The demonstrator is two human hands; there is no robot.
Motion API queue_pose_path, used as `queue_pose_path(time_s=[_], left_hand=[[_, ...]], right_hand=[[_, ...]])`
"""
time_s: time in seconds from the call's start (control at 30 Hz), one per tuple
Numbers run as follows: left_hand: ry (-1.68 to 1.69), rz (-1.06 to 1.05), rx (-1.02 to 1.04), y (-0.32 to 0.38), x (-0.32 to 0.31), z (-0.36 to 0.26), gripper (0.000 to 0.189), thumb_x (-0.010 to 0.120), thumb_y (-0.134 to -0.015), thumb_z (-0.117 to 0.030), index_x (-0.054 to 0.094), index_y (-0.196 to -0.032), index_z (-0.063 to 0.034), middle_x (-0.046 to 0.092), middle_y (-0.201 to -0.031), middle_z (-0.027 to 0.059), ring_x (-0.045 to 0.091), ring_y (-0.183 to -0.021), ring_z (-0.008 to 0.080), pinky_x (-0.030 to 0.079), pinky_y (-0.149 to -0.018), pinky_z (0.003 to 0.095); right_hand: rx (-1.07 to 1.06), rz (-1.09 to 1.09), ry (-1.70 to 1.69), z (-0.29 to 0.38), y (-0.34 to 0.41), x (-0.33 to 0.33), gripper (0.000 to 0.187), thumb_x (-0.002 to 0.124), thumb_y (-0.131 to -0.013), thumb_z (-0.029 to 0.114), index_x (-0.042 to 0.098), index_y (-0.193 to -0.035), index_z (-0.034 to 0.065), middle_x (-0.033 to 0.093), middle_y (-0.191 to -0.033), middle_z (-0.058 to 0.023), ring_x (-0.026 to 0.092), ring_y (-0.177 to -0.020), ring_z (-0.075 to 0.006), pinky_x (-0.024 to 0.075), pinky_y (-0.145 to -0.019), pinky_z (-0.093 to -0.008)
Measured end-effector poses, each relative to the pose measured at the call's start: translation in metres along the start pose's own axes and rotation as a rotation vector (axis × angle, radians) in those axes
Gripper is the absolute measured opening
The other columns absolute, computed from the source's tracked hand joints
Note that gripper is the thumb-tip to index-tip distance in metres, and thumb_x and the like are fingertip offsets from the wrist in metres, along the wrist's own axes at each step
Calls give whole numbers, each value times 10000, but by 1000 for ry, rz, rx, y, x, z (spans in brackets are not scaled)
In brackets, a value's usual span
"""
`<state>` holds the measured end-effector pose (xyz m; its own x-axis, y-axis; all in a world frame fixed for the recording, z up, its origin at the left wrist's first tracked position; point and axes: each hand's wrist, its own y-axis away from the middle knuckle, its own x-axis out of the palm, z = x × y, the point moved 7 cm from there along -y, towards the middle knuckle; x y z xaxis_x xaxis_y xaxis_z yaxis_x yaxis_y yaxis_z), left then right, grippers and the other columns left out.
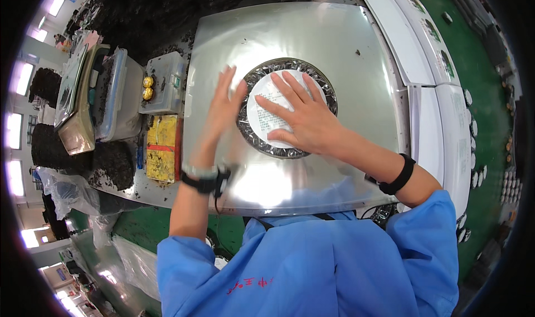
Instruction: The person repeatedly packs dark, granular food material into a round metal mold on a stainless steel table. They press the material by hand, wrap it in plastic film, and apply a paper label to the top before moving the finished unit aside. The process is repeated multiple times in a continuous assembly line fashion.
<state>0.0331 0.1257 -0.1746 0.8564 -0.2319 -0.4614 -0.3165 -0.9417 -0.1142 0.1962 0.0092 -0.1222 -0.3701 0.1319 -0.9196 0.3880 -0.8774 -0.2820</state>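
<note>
A round flat package in shiny, crinkled dark wrapping (256, 142) lies on a smooth metal tray or board (355, 166) in front of me. A white round paper label (257, 112) with printed writing covers its middle. My right hand (307, 116) rests flat on the label with its fingers spread, covering part of it. At the package's left edge is my left hand (223, 104), blurred, its fingers raised and nothing in it; whether it touches the wrapping is unclear.
Left stand a yellow box (161, 149), a clear plastic case (161, 72) with two gold-wrapped balls (148, 88), a clear tub (127, 104) and what looks like a scale (79, 116). Dark loose material (146, 8) lies behind. Paper stacks (428, 129) line the right side.
</note>
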Motion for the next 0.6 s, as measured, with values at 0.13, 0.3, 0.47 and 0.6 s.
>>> queue_pose_path(time_s=[0.13, 0.3, 0.47, 0.6], left_hand=[[522, 444, -571, -25, 43, 2, 880, 326, -962, -726, 484, -1423, 7, 532, -1417, 153, 503, -1300, 256, 357, -1114, 335], [-354, 251, 94, -6, 38, -121, 594, 535, -962, -565, 690, -1074, -2, 730, -975, 173, 699, -920, 260, 530, -830, 344], [-676, 39, 331, 24, 34, -169, 199, 579, -960, -172, 696, -984, -13, 654, -749, 235, 643, -722, 426, 503, -659, 486], [-832, 48, 357, 27, 22, -169, 187, 591, -951, -187, 696, -955, -32, 651, -719, 221, 647, -691, 406, 500, -622, 474]], right_hand=[[-18, -37, 41, 5, 14, -9, 737, 587, -853, 640, 417, -1498, 325, 246, -1598, -170, 148, -1498, -370, 57, -1184, -620], [38, -13, 56, 18, 50, -25, 755, 626, -822, 638, 409, -1495, 372, 165, -1632, -124, 68, -1515, -356, 35, -1184, -617], [3, 26, 26, 15, 48, -10, 758, 625, -834, 621, 382, -1509, 376, 132, -1644, -128, 34, -1524, -357, 9, -1191, -612], [-39, 164, 19, 12, 30, 3, 728, 564, -881, 639, 351, -1525, 374, 85, -1654, -140, -26, -1529, -356, -39, -1191, -607]])
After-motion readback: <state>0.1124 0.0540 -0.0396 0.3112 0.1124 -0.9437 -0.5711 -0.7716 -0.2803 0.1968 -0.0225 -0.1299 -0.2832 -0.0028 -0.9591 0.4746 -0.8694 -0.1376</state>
